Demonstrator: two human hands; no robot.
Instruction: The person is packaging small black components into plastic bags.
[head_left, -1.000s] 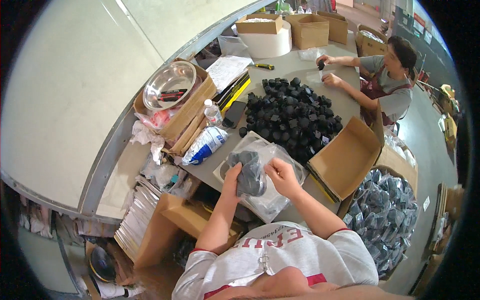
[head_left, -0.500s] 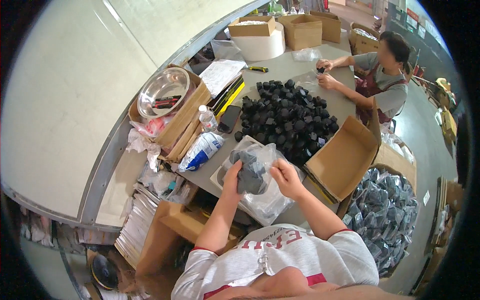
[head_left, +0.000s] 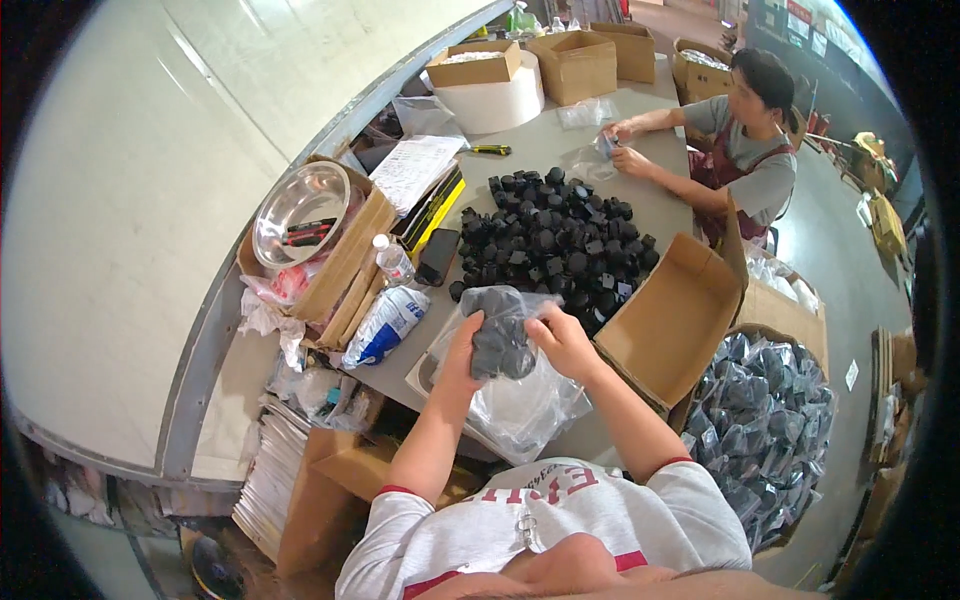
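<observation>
A clear plastic bag of black parts (head_left: 500, 340) is held up over the near edge of the table. My left hand (head_left: 464, 352) wraps round its left side, thumb along the front. My right hand (head_left: 560, 342) pinches the bag's upper right edge, fingers closed. Beneath both hands, a pile of clear plastic bags (head_left: 525, 408) lies on a pale tray (head_left: 425, 372). Just beyond my hands spreads a heap of small black plastic parts (head_left: 550, 235); their exact kind I cannot make out.
To the right stand an open cardboard box (head_left: 665, 315) and a big carton of bagged black parts (head_left: 765, 430). A co-worker (head_left: 745, 150) handles a small clear bag across the table. At left are a bottle (head_left: 393, 262), phone (head_left: 437, 257) and steel bowl (head_left: 285, 190).
The filled bag now sits more upright, its dark contents facing me, and my right hand has come in against its top edge. The co-worker's hands now hold a clear bag. The view has shifted slightly.
</observation>
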